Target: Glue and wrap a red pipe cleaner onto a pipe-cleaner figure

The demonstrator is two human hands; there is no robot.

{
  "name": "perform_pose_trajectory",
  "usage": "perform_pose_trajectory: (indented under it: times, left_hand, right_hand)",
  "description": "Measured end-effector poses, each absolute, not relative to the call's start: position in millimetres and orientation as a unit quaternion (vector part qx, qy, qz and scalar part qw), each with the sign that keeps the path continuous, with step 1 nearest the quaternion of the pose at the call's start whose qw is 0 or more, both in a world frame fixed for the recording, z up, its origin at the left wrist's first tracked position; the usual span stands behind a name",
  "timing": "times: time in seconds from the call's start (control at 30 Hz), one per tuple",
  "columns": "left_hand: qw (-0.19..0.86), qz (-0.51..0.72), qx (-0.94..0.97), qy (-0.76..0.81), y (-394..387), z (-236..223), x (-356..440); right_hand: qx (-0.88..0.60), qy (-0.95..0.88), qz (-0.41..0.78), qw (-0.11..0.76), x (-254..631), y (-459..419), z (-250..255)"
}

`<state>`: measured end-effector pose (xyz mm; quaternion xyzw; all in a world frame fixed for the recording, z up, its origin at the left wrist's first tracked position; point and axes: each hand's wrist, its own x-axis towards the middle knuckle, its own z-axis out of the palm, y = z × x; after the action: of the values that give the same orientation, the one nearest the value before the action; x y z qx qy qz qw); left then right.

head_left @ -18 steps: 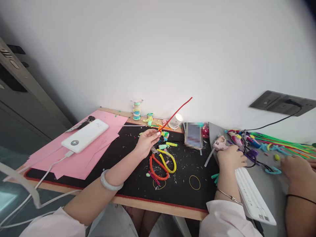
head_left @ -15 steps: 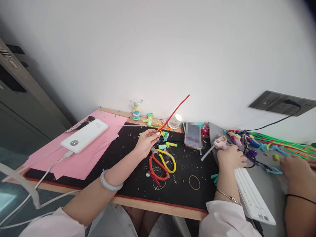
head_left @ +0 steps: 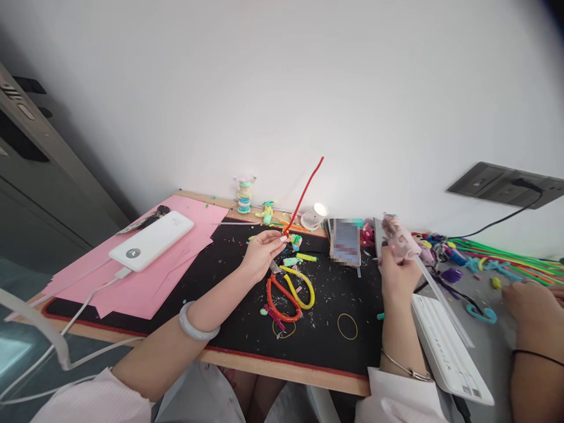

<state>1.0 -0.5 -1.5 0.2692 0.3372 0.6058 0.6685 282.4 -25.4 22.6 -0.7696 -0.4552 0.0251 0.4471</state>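
My left hand [head_left: 261, 254] pinches the lower end of a long red pipe cleaner [head_left: 305, 194] that slants up towards the wall, above a black desk mat [head_left: 229, 305]. My right hand [head_left: 395, 271] is closed round a pink glue gun [head_left: 399, 241], lifted off the table, with a clear glue stick [head_left: 445, 305] trailing down to the right. Under my left hand lie scissors with orange and yellow handles [head_left: 288, 291] and small coloured pipe-cleaner pieces [head_left: 297, 249].
Pink paper [head_left: 145, 276] with a white power bank [head_left: 152, 241] lies at the left. A phone [head_left: 345, 241], a small cup [head_left: 314, 216], a white keyboard [head_left: 445, 346] and a pile of pipe cleaners [head_left: 502, 258] stand right. Another person's hand [head_left: 526, 302] rests at far right.
My right hand has lifted the glue gun off the table and turned it upright. The red pipe cleaner has tilted more upright. The other person's hand shifted slightly.
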Motion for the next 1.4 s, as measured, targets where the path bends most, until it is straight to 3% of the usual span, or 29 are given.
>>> perform_pose_trajectory:
  times: [0.07,0.13,0.23,0.33,0.47,1.4]
  left_hand:
    - [0.667,0.603,0.274,0.342,-1,0,1]
    - [0.667,0.594,0.286,0.348,-3,2,2]
    - [0.666,0.577,0.311,0.356,-6,6,3]
    - [0.667,0.567,0.326,0.357,-9,8,5]
    - [0.666,0.555,0.348,0.357,-11,9,6]
    - [0.682,0.538,0.350,0.350,-13,9,8]
  right_hand:
    - [-0.675,-0.469,0.127,0.556,269,-26,22]
    - [-0.575,-0.524,0.245,0.579,256,-29,25]
    - [-0.493,-0.578,0.392,0.519,241,-33,29]
    - [-0.477,-0.594,0.467,0.448,232,-37,26]
    - [-0.500,-0.586,0.484,0.414,225,-37,17]
    - [-0.498,-0.595,0.485,0.405,223,-36,12]
